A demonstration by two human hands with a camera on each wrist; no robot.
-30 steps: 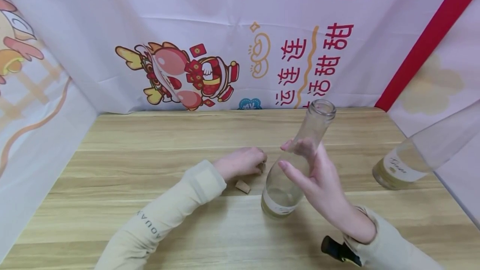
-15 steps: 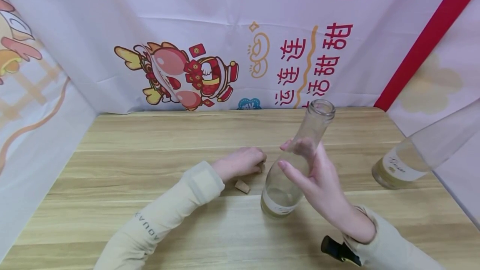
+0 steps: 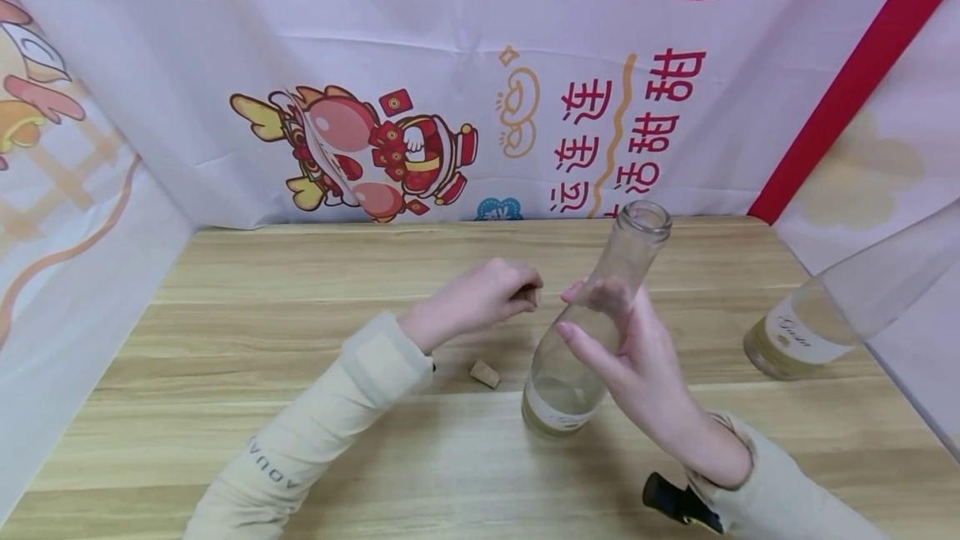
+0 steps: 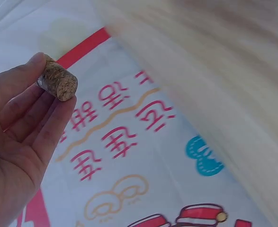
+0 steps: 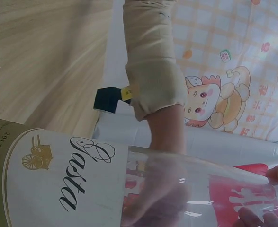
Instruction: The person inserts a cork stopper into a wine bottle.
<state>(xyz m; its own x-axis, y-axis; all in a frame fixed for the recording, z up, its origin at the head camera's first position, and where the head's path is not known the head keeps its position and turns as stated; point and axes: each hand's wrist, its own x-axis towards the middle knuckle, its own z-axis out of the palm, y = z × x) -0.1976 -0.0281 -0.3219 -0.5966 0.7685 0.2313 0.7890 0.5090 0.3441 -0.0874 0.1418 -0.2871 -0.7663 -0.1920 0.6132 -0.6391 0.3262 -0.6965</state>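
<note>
My left hand (image 3: pixel 480 298) pinches a cork (image 4: pixel 58 80) between thumb and fingertips, left of the bottle and above the table. In the head view most of that cork hides behind the fingers. My right hand (image 3: pixel 652 365) grips a clear glass bottle (image 3: pixel 558 369) around its upper body. The bottle has an uncovered mouth, a white label and some pale yellow liquid low down; its base appears to stand on the table. Below my left hand, a second cork (image 3: pixel 485 373) lies on its side on the wood. The right wrist view shows the bottle's label (image 5: pixel 82 179) close up.
Another clear bottle (image 3: pixel 802 336) with a similar label stands at the right side of the wooden table (image 3: pixel 300 273). A printed white cloth (image 3: pixel 420 15) hangs behind the table and along its sides. A black wrist device (image 3: pixel 678 500) sits by the right sleeve.
My left hand has lifted from the tabletop with the cork and moved slightly away from me. My right hand, the bottle and the lying cork have stayed in place.
</note>
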